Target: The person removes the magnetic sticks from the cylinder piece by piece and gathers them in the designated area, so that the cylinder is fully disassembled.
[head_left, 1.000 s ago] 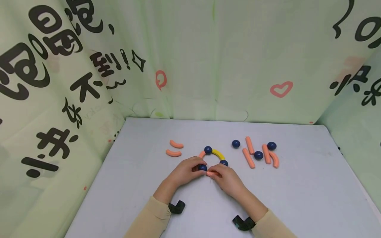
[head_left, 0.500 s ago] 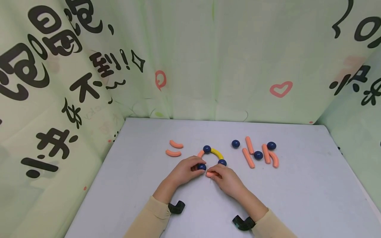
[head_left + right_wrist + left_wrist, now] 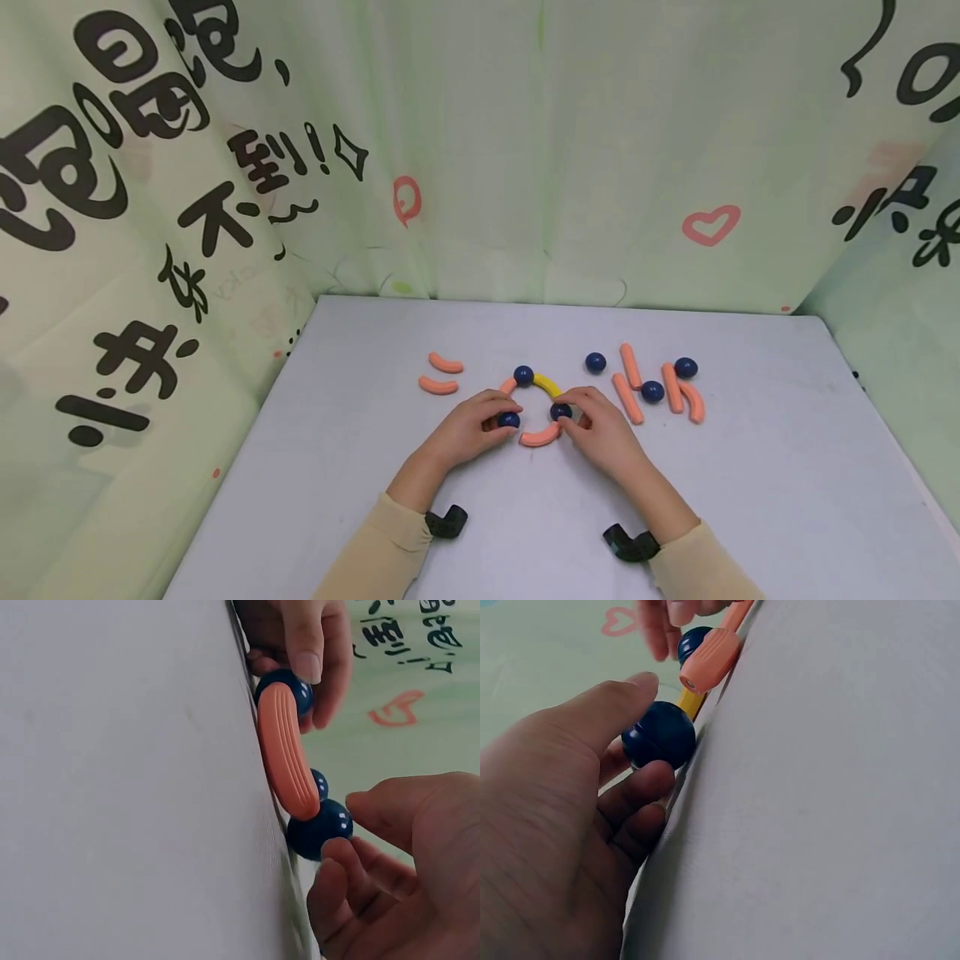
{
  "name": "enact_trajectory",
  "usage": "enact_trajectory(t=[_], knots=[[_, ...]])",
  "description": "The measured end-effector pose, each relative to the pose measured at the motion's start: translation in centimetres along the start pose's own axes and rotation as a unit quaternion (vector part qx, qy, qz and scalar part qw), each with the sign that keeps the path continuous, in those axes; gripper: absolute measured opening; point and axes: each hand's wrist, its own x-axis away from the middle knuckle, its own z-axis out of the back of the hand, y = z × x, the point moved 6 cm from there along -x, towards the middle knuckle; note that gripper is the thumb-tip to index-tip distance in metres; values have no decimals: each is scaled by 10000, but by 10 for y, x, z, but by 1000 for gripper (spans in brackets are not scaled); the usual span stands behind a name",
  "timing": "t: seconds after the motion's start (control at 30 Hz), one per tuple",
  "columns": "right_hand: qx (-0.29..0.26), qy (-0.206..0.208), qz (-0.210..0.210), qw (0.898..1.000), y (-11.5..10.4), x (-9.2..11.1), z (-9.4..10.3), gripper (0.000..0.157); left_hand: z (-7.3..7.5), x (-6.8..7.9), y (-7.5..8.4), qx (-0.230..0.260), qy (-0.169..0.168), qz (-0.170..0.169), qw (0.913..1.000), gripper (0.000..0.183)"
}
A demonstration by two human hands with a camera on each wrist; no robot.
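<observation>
In the head view, dark blue balls and curved rods form a ring on the table. My left hand (image 3: 467,431) holds the left blue ball (image 3: 509,420) between thumb and fingers. My right hand (image 3: 603,431) has its thumb and fingers curled about the right blue ball (image 3: 561,412). A curved orange rod (image 3: 540,437) lies at the near side; its right end meets the right ball, and a gap separates its left end from the left ball. A yellow curved rod (image 3: 547,384) joins the far blue ball (image 3: 523,376) towards the right one. Another orange rod (image 3: 508,386) is partly hidden by my left fingers.
Two curved orange rods (image 3: 446,362) lie left of the ring. To the right are several orange rods (image 3: 627,398) and loose blue balls (image 3: 652,392). A printed curtain (image 3: 585,167) stands behind the white table (image 3: 750,500).
My right hand has let go of the near orange rod and moved up and right to the right blue ball. That rod is now in full view. My left hand stays at its ball.
</observation>
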Motion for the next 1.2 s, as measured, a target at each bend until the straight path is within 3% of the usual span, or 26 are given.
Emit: enact_trajectory(t=[0.17,0.53,1.2], knots=[[-370,-273,-122,9989,16,-4,-3,35,3,0,4,-80,100,-50,9999,32],[-176,-247,-122,9995,19,-4,-5,37,-2,-1,6,-667,-164,-48,9976,31],[-92,-34,104,9999,15,-2,-8,38,5,-1,2,-1007,447,42,9939,32]])
